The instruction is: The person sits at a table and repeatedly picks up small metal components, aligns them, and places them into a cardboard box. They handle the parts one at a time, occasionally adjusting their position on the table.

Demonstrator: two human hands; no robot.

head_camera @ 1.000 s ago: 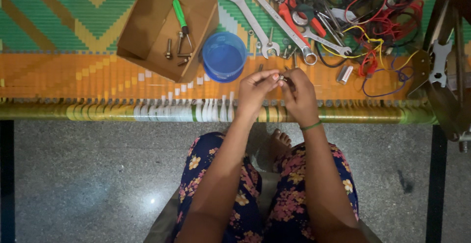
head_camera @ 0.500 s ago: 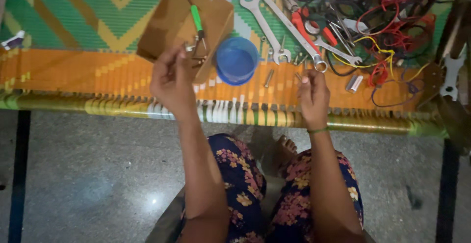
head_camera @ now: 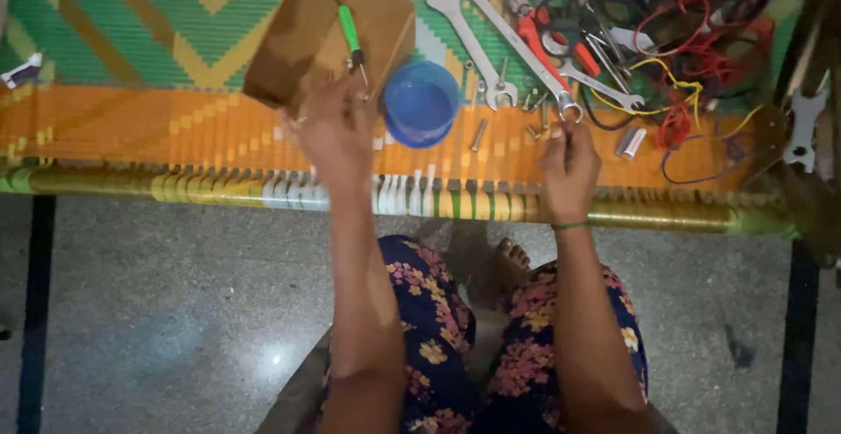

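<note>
My left hand [head_camera: 331, 132] is out at the near edge of the cardboard box [head_camera: 307, 35], fingers curled at its open lip; can't tell whether they pinch anything, the fingertips are hidden against the box. A green-handled screwdriver [head_camera: 352, 35] lies in the box, tip pointing toward my hand, just beyond my knuckles. My right hand [head_camera: 569, 167] is well apart from the left, fingers closed in a pinch on something small at the ring end of the long spanner [head_camera: 512, 35]; the pinched item is too small to make out. Loose bolts [head_camera: 478, 134] lie scattered on the mat just beside that hand, between it and the blue plastic bowl [head_camera: 420, 101]. The bowl sits between my two hands, touching the box's right corner. A second spanner [head_camera: 469, 35] lies beside the long one, both angled away from me. Red-handled pliers [head_camera: 547, 44] and a tangle of red, yellow and black wires [head_camera: 701, 40] sit further right. A small metal cylinder [head_camera: 629, 142] lies right of my right hand. Everything rests on the woven cot [head_camera: 131, 127], orange and green bands. Green band on my right wrist, floral trousers below.
</note>
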